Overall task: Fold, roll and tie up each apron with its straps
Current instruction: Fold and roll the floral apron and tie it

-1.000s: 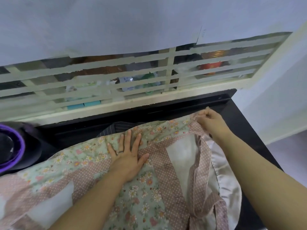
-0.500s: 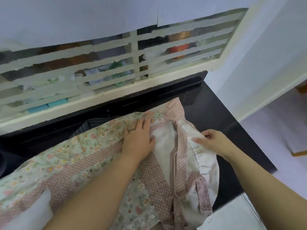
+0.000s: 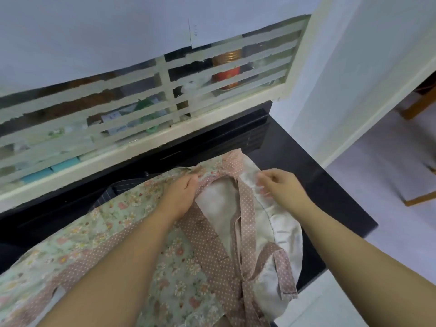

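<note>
A floral green apron (image 3: 118,223) with pink dotted trim and a white lining lies spread on the black counter (image 3: 330,199). Its pink dotted straps (image 3: 244,215) run down over the white lining (image 3: 219,204) and loop near the counter's front edge. My left hand (image 3: 180,197) lies on the apron's far edge with its fingers curled into the fabric by the pink trim. To its right, my right hand (image 3: 280,185) pinches the white folded edge with curled fingers. Both forearms reach over the apron.
A dark striped cloth (image 3: 111,192) shows from under the apron at the back. Behind the counter is a cream window grille (image 3: 165,95) with jars behind it. A white wall (image 3: 342,90) stands at the right, with floor and wooden furniture legs (image 3: 417,105) beyond.
My left hand slid right along the apron and curled its flat fingers into the far edge. My right hand left the far corner and took the white edge. The view swung right.
</note>
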A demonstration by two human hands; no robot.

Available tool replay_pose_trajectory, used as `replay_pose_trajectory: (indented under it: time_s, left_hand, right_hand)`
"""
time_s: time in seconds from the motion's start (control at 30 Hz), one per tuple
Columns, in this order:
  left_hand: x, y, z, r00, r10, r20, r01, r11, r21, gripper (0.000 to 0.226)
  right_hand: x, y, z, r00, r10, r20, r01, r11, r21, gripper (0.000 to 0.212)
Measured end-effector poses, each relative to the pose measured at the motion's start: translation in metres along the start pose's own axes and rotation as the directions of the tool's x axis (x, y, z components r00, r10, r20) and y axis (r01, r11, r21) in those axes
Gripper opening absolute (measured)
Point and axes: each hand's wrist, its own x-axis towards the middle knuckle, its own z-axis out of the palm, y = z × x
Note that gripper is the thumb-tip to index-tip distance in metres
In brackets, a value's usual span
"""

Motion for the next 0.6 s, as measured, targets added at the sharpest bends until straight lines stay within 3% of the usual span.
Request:
replay_pose_trajectory:
  time_s: [0.1,0.2,0.23,0.33,0.4,0.47,0.53,0.6]
  left_hand:
    - [-0.008,-0.013,-0.012,0.995,0.042,-0.094,-0.042,0.999,-0.004,0.037]
    - [-0.018,-0.028,-0.018,0.982,0.114,-0.151,-0.099,0.990,0.099,0.038]
    - [-0.021,-0.034,-0.018,0.987,0.112,-0.118,-0.090,0.980,0.179,0.041]
    - [-0.033,-0.049,-0.010,0.997,-0.070,0.034,0.049,0.899,0.435,0.058]
    - [-0.039,-0.055,-0.005,0.993,-0.100,0.062,0.061,0.888,0.455,0.064]
    - [-0.039,-0.057,-0.003,0.993,-0.086,0.076,0.046,0.905,0.423,0.065]
    - [-0.038,-0.056,-0.005,0.991,-0.098,0.088,0.057,0.922,0.383,0.066]
    - [-0.039,-0.053,-0.008,0.985,-0.118,0.126,0.064,0.929,0.364,0.063]
  right_hand:
    - [0.009,-0.026,0.026,0.973,0.066,0.223,-0.090,0.991,0.098,0.048]
    - [0.024,-0.035,0.043,0.966,0.036,0.256,-0.052,0.997,0.057,0.034]
    - [0.030,-0.034,0.048,0.967,0.030,0.251,-0.040,0.999,0.033,0.037]
    - [0.036,-0.035,0.050,0.975,-0.005,0.221,0.000,1.000,0.024,0.035]
    - [0.038,-0.038,0.041,0.959,-0.026,0.283,-0.016,0.989,0.144,0.022]
    - [0.044,-0.037,0.026,0.893,0.045,0.447,-0.170,0.955,0.243,0.014]
    - [0.055,-0.029,0.015,0.828,0.199,0.525,-0.301,0.946,0.117,0.012]
    - [0.064,-0.021,0.011,0.875,0.273,0.401,-0.202,0.957,-0.210,0.016]
